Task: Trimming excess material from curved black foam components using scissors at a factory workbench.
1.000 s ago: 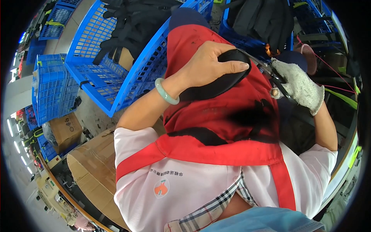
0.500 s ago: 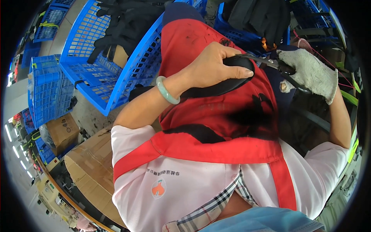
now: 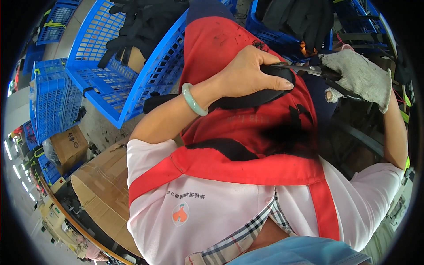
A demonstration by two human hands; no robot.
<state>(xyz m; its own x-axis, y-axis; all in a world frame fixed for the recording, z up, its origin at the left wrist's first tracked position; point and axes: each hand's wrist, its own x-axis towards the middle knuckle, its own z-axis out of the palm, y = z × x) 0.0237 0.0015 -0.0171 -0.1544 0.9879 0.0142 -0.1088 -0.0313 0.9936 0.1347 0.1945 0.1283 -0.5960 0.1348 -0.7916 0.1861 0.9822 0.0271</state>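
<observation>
My left hand (image 3: 249, 73) is bare, with a pale green bangle (image 3: 193, 100) on the wrist. It grips a long black curved piece (image 3: 247, 98) that lies across my red apron (image 3: 247, 128). My right hand (image 3: 360, 77) wears a worn white knit glove and holds black-handled scissors (image 3: 320, 73). The scissor blades point left and meet the rounded end of the black piece just beside my left fingertips.
A large blue plastic crate (image 3: 115, 70) holding black pieces (image 3: 139, 26) stands at the upper left. Another blue crate (image 3: 282, 37) with black items sits ahead. Stacked blue crates (image 3: 53, 106) and cardboard boxes (image 3: 104, 190) are on the floor at left.
The view has shifted so both hands sit higher and farther right. My gloved right hand with the scissors has closed in on the end of the black piece.
</observation>
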